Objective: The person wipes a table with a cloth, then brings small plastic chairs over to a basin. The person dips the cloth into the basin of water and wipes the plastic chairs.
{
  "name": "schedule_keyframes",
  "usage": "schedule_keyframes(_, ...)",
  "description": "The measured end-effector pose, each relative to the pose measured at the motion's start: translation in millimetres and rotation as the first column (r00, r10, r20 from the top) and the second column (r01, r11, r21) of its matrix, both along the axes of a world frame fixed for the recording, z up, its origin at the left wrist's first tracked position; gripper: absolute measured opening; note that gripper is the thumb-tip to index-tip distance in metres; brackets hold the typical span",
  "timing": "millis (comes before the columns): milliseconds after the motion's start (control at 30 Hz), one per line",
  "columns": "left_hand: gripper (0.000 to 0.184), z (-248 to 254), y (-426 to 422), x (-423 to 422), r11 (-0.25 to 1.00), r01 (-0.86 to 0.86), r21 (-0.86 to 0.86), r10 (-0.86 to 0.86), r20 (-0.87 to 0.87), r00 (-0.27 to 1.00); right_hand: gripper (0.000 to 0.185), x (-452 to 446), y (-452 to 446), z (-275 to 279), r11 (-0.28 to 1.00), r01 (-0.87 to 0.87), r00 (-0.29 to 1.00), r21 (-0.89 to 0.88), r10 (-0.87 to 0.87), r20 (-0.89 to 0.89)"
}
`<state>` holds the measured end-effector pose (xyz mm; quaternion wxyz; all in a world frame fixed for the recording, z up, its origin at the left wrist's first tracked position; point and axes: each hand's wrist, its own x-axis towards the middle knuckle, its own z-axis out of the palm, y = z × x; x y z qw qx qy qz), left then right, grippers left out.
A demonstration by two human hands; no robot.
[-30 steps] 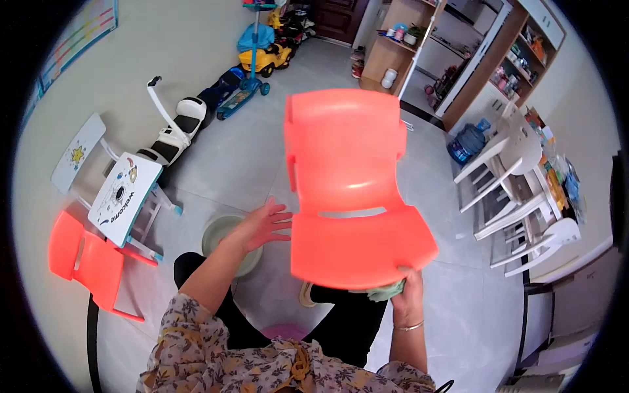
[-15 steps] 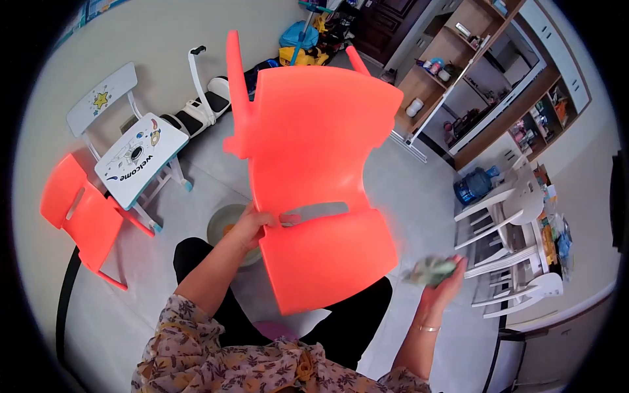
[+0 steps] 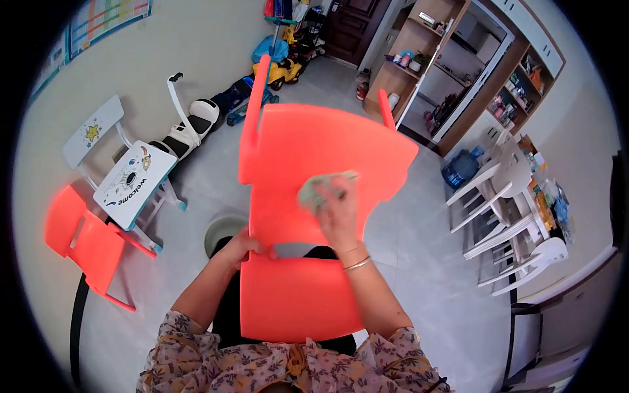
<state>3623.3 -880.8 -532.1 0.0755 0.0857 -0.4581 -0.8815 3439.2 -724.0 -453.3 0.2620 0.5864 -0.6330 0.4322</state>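
Note:
A bright orange-red plastic chair (image 3: 301, 295) is held up in front of me over my lap, its armrests pointing away. My left hand (image 3: 241, 247) grips the chair's left edge beside the slot, fingers curled around it. Against the chair's broad panel, my right hand (image 3: 337, 200) presses a pale green cloth (image 3: 314, 188); hand and cloth are somewhat blurred. Partly hidden behind the left forearm and the chair, a round basin (image 3: 223, 229) stands on the floor.
At the left are a second orange-red chair (image 3: 88, 245) and a small white desk (image 3: 134, 180) with its seat. A white ride-on toy (image 3: 190, 128) lies along the wall. White chairs (image 3: 504, 177) and a blue water bottle (image 3: 462, 169) stand at the right.
My right hand has moved left with the cloth, from beside the chair onto its panel. The chair has turned slightly and sits lower, with my left hand still on its edge.

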Motion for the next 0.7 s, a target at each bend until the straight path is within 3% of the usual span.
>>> schedule_keyframes(33,0.059,1.8,2.3,8.8,1.000,0.001,-0.009,-0.001,0.010,1.000,0.040,12.8,0.6,-12.0,0.991,-0.114,0.993,0.074,0.112,0.038)
schedule_keyframes(67,0.059,5.5,6.1,18.7,0.999,0.028,-0.031,-0.026,0.041,0.999,0.040,20.0,8.4,-19.9,0.991,-0.114,0.993,0.066,0.111,0.048)
schedule_keyframes(133,0.060,15.0,10.8,33.1,0.996,0.053,-0.073,-0.048,0.071,0.996,0.033,28.4,12.2,-24.2,0.897,-0.144,0.971,0.417,0.210,-0.116)
schedule_keyframes(167,0.060,18.1,13.7,41.1,0.994,0.043,-0.104,-0.032,0.105,0.994,0.033,26.3,12.7,-19.0,0.903,-0.148,0.970,0.402,0.213,-0.120)
schedule_keyframes(233,0.060,19.9,12.3,46.9,0.991,0.021,-0.135,-0.001,0.144,0.990,0.034,19.1,15.9,-6.4,0.975,0.000,0.905,0.221,0.094,-0.415)
schedule_keyframes(267,0.062,15.6,11.7,47.0,0.985,0.062,-0.162,-0.027,0.210,0.977,0.038,22.3,9.9,6.8,0.956,-0.192,0.980,0.223,0.199,-0.011)
schedule_keyframes(300,0.064,14.0,12.1,47.8,0.978,0.104,-0.182,-0.051,0.276,0.960,0.041,25.4,4.0,20.0,0.933,-0.355,0.873,0.065,0.305,0.381)
schedule_keyframes(333,0.066,24.3,17.0,50.3,0.977,0.115,-0.179,-0.055,0.310,0.949,0.046,31.5,2.3,47.7,0.992,-0.057,0.992,-0.109,0.069,0.106)
schedule_keyframes(367,0.066,23.2,18.2,50.4,0.979,0.104,-0.175,-0.045,0.315,0.948,0.051,35.5,1.5,60.6,0.918,0.187,0.963,-0.350,-0.241,-0.118)
schedule_keyframes(500,0.069,9.8,21.1,54.5,0.982,0.129,-0.139,-0.084,0.291,0.953,0.042,64.6,-14.6,15.2,0.963,0.169,0.953,-0.211,-0.214,-0.213)
schedule_keyframes(567,0.070,7.7,29.7,56.5,0.989,0.116,-0.088,-0.088,0.270,0.959,0.044,82.0,-9.5,-19.6,0.970,0.229,0.946,0.083,-0.202,-0.253)
schedule_keyframes(633,0.070,18.2,32.8,53.3,0.980,-0.015,-0.200,0.082,0.330,0.940,0.046,79.8,-7.4,-48.0,0.965,0.236,0.942,0.113,-0.199,-0.269)
schedule_keyframes(667,0.065,16.1,25.1,52.9,0.824,0.097,-0.558,0.170,0.406,0.898,0.048,80.8,-3.7,-59.8,0.959,0.247,0.935,0.139,-0.199,-0.294)
schedule_keyframes(700,0.063,17.3,32.8,52.8,0.453,0.100,-0.886,0.444,0.321,0.837,0.048,77.3,-2.2,-69.4,0.957,0.253,0.937,0.141,-0.206,-0.282)
